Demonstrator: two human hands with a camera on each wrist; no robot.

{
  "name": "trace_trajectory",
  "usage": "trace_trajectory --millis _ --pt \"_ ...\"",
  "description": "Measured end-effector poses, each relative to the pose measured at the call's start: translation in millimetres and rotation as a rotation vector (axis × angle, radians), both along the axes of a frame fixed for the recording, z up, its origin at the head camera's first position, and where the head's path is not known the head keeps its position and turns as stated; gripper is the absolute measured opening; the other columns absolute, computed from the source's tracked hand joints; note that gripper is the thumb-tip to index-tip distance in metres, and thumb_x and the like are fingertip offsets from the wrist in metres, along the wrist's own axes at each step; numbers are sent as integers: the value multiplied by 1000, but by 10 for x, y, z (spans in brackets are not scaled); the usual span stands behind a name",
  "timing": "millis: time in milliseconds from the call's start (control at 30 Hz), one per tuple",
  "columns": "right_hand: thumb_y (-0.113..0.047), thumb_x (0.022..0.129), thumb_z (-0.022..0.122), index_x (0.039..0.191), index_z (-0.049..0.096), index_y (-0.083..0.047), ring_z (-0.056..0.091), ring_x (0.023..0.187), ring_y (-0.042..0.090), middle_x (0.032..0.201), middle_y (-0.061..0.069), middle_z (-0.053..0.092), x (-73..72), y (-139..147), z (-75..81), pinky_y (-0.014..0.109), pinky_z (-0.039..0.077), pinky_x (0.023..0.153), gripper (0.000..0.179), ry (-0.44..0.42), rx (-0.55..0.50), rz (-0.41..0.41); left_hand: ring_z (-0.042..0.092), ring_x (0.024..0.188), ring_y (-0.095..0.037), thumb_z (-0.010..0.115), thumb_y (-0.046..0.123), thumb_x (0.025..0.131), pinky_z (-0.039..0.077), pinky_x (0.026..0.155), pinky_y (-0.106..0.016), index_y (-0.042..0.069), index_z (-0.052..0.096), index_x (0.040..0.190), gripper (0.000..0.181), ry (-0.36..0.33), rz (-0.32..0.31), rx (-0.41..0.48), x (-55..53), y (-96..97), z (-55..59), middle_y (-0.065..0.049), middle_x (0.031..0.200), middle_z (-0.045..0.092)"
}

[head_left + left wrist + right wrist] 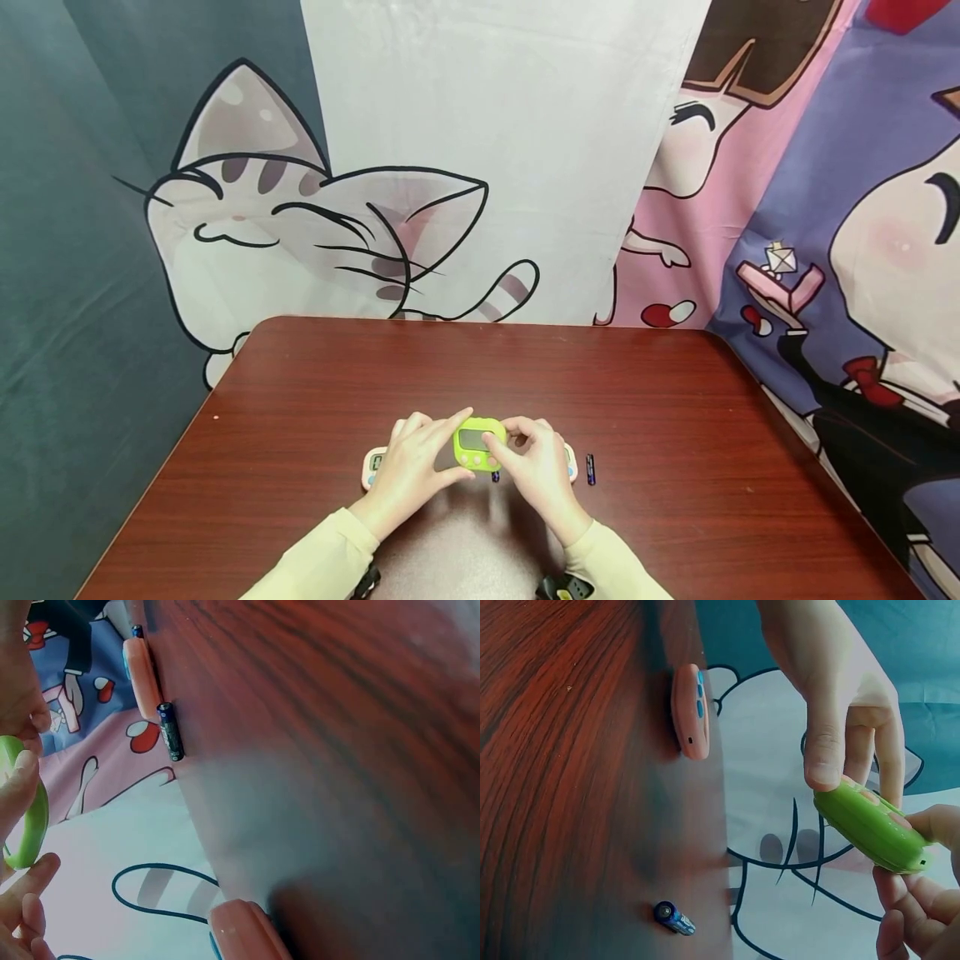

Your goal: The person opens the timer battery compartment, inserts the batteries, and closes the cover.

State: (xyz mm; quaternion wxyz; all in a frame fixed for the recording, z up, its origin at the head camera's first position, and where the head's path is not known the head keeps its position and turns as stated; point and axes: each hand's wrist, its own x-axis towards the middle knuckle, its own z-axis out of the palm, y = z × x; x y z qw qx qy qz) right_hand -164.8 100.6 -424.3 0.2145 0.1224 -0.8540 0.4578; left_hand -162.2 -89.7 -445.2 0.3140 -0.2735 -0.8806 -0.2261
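A lime-green digital timer [471, 457] with a grey screen and a row of pinkish buttons is held above the table between both hands. My left hand [415, 458] grips its left end, the index finger along the top and the thumb low. On the right end, my right hand [536, 462] pinches it, thumb over the front and fingers behind. The right wrist view shows the timer's side [874, 832] edge-on; its back is hidden. A small dark-blue battery [495, 477] lies on the table just below the timer, partly covered in the head view.
Pale timers stand on either side, partly behind my hands: one at left [370, 471] and one at right [572, 463]. Another dark-blue battery [591, 469] lies right of the right timer. The brown wooden table [480, 358] ends at a cartoon-printed cloth [495, 100].
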Motion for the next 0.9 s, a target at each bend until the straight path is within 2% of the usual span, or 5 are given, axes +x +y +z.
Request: trace_trajectory --millis 133,467,633,767,900 --pt "-21 71 81 76 71 -18 48 67 8 65 -14 58 -2 2 -33 28 33 69 12 75 33 -12 46 80 -8 81 47 62 34 74 -31 22 55 133 80 -41 3 29 18 18 17 12 101 70" --pt "-21 67 84 77 67 -18 47 70 7 68 -11 58 1 -23 -76 28 30 67 20 324 154 -3 45 74 -7 69 41 83 30 75 -32 21 66 121 43 -289 57 243 69 71 133 13 69 57" --pt "-19 64 86 76 65 -19 49 73 9 73 -10 60 11 -37 -89 31 31 69 24 390 221 -9 45 69 -6 68 38 85 33 73 -31 17 71 112 35 -373 105 326 57 67 178 17 78 65" --pt "-19 63 85 79 66 -19 50 76 13 77 -8 61 31 -42 -95 34 31 72 24 407 243 1 48 67 -4 69 44 83 38 64 -25 17 73 107 36 -496 129 380 47 43 213 16 82 69" --pt "-17 63 84 80 67 -18 50 77 14 78 -8 61 38 -52 -108 35 31 73 24 448 254 -2 55 67 -4 68 49 82 42 57 -23 17 74 104 39 -610 124 420 40 33 236 9 84 72"
